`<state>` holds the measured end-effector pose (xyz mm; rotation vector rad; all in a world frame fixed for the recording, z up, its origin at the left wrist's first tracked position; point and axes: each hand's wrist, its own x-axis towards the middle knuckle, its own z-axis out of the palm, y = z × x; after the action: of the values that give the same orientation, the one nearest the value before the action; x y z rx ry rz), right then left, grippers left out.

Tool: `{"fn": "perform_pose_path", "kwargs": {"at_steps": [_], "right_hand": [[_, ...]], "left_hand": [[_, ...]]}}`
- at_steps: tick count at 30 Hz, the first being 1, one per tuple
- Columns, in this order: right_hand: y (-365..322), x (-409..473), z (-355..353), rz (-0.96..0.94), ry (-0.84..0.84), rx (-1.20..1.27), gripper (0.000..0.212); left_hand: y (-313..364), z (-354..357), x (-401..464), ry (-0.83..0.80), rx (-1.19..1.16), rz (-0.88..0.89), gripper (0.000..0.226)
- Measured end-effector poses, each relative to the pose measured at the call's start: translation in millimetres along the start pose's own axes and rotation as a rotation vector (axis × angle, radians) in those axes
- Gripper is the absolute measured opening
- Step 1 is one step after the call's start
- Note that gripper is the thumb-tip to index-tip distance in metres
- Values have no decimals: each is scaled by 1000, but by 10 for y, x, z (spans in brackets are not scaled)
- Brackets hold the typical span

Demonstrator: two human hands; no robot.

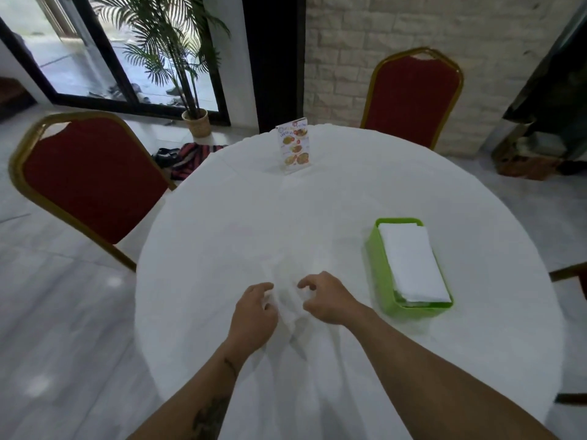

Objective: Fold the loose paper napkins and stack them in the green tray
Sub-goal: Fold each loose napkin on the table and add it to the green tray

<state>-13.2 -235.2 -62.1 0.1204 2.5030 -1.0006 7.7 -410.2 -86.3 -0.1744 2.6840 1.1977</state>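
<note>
A loose white paper napkin (pixel 290 300) lies crumpled on the white tablecloth near the front of the round table, hard to tell apart from the cloth. My left hand (pixel 254 312) rests at its left edge with fingers curled onto it. My right hand (pixel 327 300) is at its right edge, fingers bent and pinching the paper. To the right stands the green tray (pixel 373 249), which holds a stack of folded white napkins (pixel 413 265).
A menu card stand (pixel 293 146) is upright at the far side of the table (pixel 222 217). Red chairs with gold frames stand at the left (pixel 92 179) and far right (pixel 413 96). A potted palm (pixel 195 120) is on the floor by the window.
</note>
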Motion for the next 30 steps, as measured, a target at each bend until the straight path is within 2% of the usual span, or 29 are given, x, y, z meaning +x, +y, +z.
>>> {"fn": "perform_pose_path", "kwargs": {"at_steps": [5,8,12,15,18,22,26,30], "right_hand": [[-4,-37,110,140,-54,-52,66],[-50,-36,171,226,11,-76,66],[-150,29,266,330,123,94,68],[-200,50,320,399,184,236,63],[-224,89,388,455,197,359,61],[-251,144,480,458,229,427,28],[-271,146,549,422,291,440,9],[-305,79,549,370,388,355,10]], "left_hand": [[-169,-142,106,-9,-8,-53,47],[-233,-172,122,-108,113,103,54],[-295,-155,184,-263,338,358,63],[-362,-149,205,-329,476,436,64],[-422,-195,237,-372,504,459,65],[-470,-243,267,-383,479,491,65],[-508,-264,291,-376,412,500,62],[-517,-304,307,-344,236,461,56]]}}
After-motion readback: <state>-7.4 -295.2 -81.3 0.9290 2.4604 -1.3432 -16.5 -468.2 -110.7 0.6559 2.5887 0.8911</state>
